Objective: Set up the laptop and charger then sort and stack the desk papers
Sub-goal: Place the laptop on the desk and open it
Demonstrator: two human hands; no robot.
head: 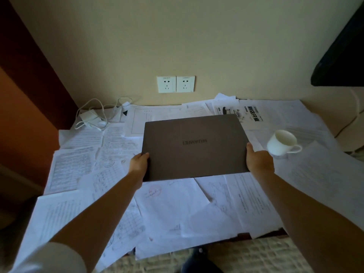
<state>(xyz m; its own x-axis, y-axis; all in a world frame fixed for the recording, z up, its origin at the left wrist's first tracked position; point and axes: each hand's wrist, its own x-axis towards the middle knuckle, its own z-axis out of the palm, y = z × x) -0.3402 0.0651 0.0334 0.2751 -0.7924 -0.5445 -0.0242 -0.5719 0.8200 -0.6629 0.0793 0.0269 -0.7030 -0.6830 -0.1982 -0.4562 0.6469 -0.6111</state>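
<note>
Head view looks down on the desk (332,133), which is covered almost edge to edge with loose papers (171,205). At the far left corner the white charger (87,116) lies on the sheets with its cable (98,105) looped loosely around it, unplugged, well left of the two wall sockets (175,84) above the far edge.

Next comes my left hand (139,164), thumb on top of the closed laptop (194,146) at its near left corner and fingers curled under the side, so it is clamped on the laptop. The laptop sits over the middle of the desk on the papers, lid shut, logo upside down to me, slightly skewed. Whether it rests fully or is lifted a little I cannot tell.

My right hand (258,161) grips the near right corner the same way, thumb along the edge, also clamped on the laptop.

Near the right edge a white cup (280,142) stands on the sheets, just beside that corner.

To do this step well, I judge I should keep both grips even, set the laptop down flat, keep its right side off the cup, and avoid dragging sheets along underneath.
</note>
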